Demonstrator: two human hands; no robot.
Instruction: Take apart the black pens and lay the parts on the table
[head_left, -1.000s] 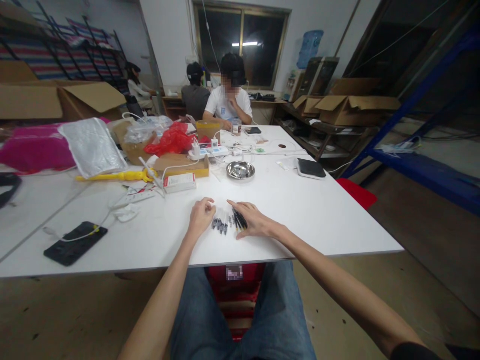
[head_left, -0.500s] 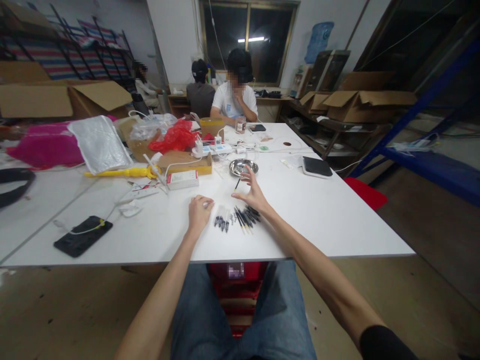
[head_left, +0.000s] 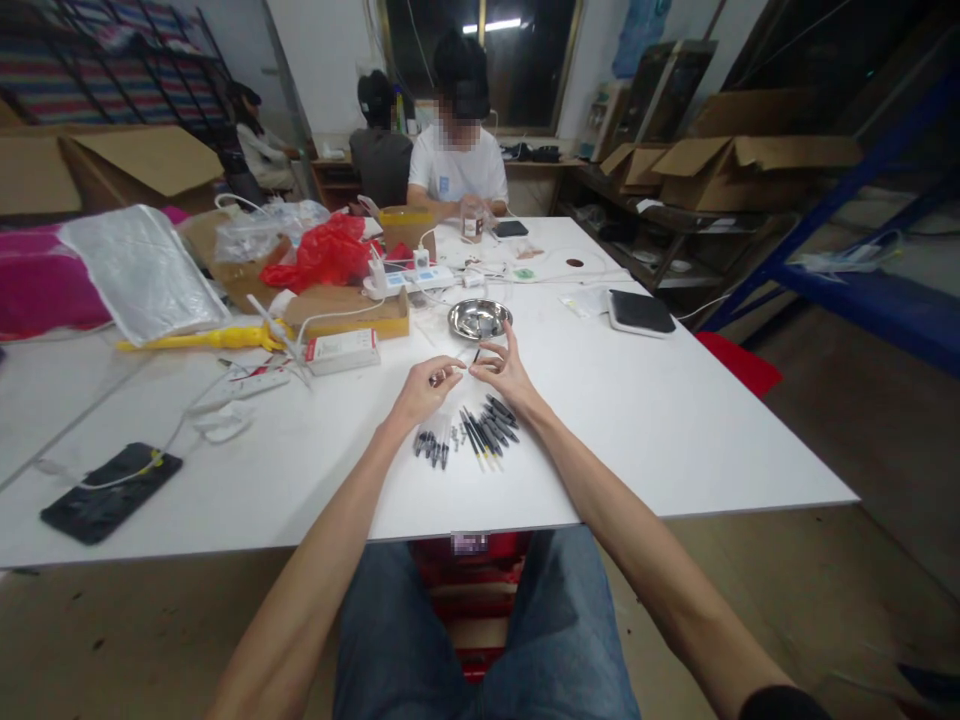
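My left hand [head_left: 429, 388] is closed in a pinch above the table; a small dark bit shows between its fingers, too small to name. Close beside it, my right hand [head_left: 506, 375] pinches a thin dark pen refill [head_left: 476, 355] between thumb and fingers, its other fingers raised. The fingertips of both hands nearly meet. Below them on the table lie clear pen barrels with black ends [head_left: 432, 448], small grey pieces [head_left: 455, 437], black refills with yellowish ends [head_left: 477, 442] and dark pen parts [head_left: 496, 424]. Just beyond my hands is a shiny metal dish [head_left: 478, 318].
On the white table [head_left: 637, 430] are a black phone [head_left: 112, 490], a white box [head_left: 343, 351], a yellow object [head_left: 217, 338], a red plastic bag [head_left: 322, 252], a power strip [head_left: 412, 280] and a black-and-white device [head_left: 641, 312]. A person [head_left: 459, 165] sits opposite.
My left hand has moved right and forward, toward my right hand. The right hand's spread fingers have closed in around the refill. The view has tilted down slightly.
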